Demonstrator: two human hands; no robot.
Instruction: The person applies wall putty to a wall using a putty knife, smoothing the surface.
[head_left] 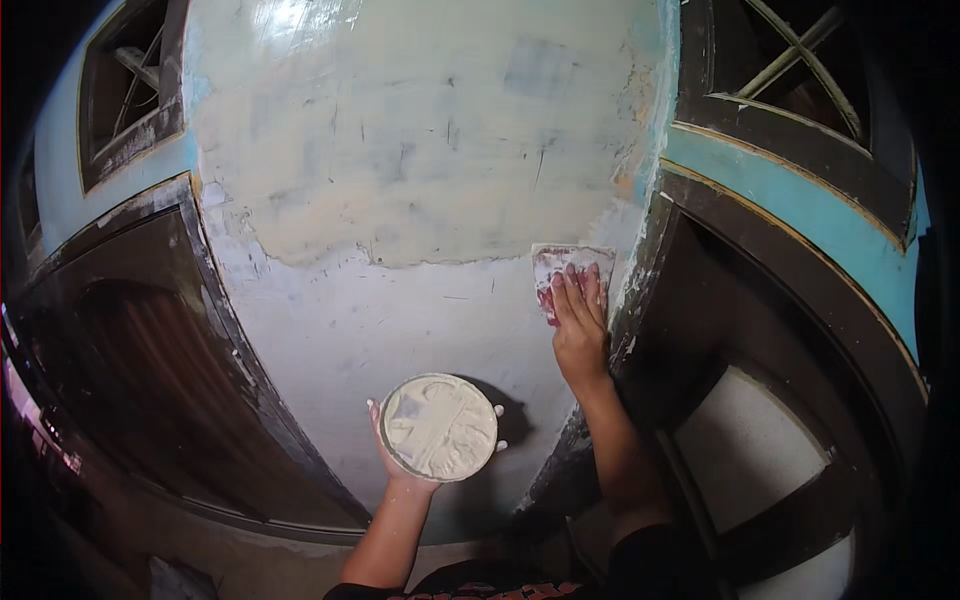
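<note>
My left hand (388, 460) holds a round tub (494, 441) from below, its fingertips showing past the tub's right side. Pale cream putty (445, 430) lies in it, smeared and ridged on top. Against the wall (400, 320), near its right edge, my right hand (580, 325) presses a flat putty spreader (553, 262). Its fingers lie along the spreader's face, which is whitish with reddish patches and coated in putty. A ragged line crosses the wall: smoother whitish coating below, yellowish surface with grey patches and dark scratches above.
Dark wooden doors stand left (130, 350) and right (740, 300) of the wall strip, with worn frames close by my right forearm. Above them are window openings (800, 60) with crossed bars. Turquoise paint (800, 190) shows at the right. Floor (270, 560) shows below.
</note>
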